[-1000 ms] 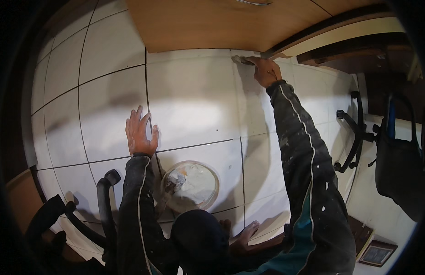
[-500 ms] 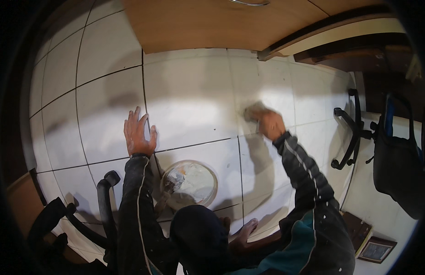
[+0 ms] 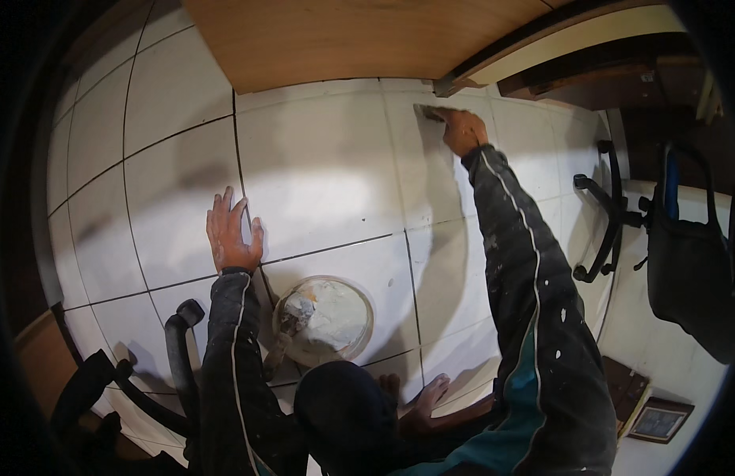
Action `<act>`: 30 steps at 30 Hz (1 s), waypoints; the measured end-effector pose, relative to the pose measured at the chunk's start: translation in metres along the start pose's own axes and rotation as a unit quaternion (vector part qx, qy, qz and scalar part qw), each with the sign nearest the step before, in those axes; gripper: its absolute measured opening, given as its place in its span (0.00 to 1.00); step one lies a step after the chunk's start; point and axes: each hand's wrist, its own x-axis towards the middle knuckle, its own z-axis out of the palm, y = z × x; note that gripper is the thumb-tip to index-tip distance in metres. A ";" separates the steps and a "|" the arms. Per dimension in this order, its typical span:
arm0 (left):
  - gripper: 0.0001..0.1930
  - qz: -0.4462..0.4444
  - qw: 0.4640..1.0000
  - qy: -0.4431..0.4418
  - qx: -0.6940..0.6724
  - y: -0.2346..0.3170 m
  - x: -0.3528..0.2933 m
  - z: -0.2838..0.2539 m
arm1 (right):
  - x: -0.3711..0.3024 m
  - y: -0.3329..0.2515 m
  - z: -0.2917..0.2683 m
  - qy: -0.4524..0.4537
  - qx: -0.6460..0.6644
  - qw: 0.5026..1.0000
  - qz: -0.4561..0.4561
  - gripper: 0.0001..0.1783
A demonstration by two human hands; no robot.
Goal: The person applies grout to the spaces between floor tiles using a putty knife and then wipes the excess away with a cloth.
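Note:
My left hand (image 3: 232, 236) lies flat on the white floor tiles (image 3: 320, 198), fingers spread, beside a dark joint line. My right hand (image 3: 466, 132) reaches far ahead, closed around a thin grey flat spreader (image 3: 426, 113). The spreader's edge meets the tiles near the wooden cabinet; my fingers hide part of it. Between my forearms stands a round tub (image 3: 370, 317) of white paste (image 3: 337, 312). A paste-smeared putty knife (image 3: 297, 311) rests in the tub, its handle over the rim toward my left sleeve.
Ahead stands a wooden cabinet (image 3: 328, 44). Black chair legs (image 3: 613, 208) and a black bag-like item (image 3: 685, 270) are at the right. Another black chair base (image 3: 181, 341) is close to my left forearm. A framed picture (image 3: 659, 420) lies at lower right.
My right hand has moved forward with the spreader, away from me toward the cabinet, and its arm is straighter. My left hand stays on the same tile.

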 end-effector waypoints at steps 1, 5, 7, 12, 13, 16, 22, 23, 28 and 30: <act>0.21 -0.003 1.000 0.003 0.001 -0.003 -0.003 -0.001 | -0.010 -0.010 0.001 -0.044 -0.004 0.999 0.017 0.25; 0.21 -0.008 1.000 0.003 -0.004 -0.004 -0.006 -0.003 | -0.116 -0.015 0.014 -0.064 0.115 0.990 -0.051 0.29; 0.21 -0.009 1.000 -0.001 -0.011 -0.003 -0.005 -0.002 | -0.171 -0.036 0.005 -0.152 0.026 0.987 -0.034 0.26; 0.21 -0.003 1.000 0.005 0.000 -0.004 -0.006 0.001 | -0.200 -0.043 -0.012 -0.092 0.135 0.987 0.002 0.24; 0.21 0.003 1.000 0.013 0.003 -0.004 -0.005 0.001 | -0.192 -0.038 -0.015 -0.065 0.176 0.980 0.067 0.25; 0.21 0.000 1.000 0.004 0.008 -0.003 -0.004 0.002 | -0.164 -0.030 -0.023 -0.050 0.373 0.913 0.156 0.25; 0.21 -0.001 1.000 0.004 0.013 -0.005 -0.005 0.001 | -0.170 -0.057 -0.025 -0.043 0.259 0.964 0.026 0.25; 0.21 -0.001 1.000 0.003 0.013 -0.005 -0.005 0.002 | -0.179 -0.057 -0.022 -0.042 0.166 0.985 -0.006 0.28; 0.21 0.004 1.000 0.004 0.014 -0.004 -0.004 0.003 | -0.248 -0.044 0.024 -0.027 0.069 0.996 -0.038 0.30; 0.21 0.006 1.000 0.007 0.016 -0.002 -0.003 0.001 | -0.263 -0.047 0.012 -0.125 0.111 0.986 -0.023 0.29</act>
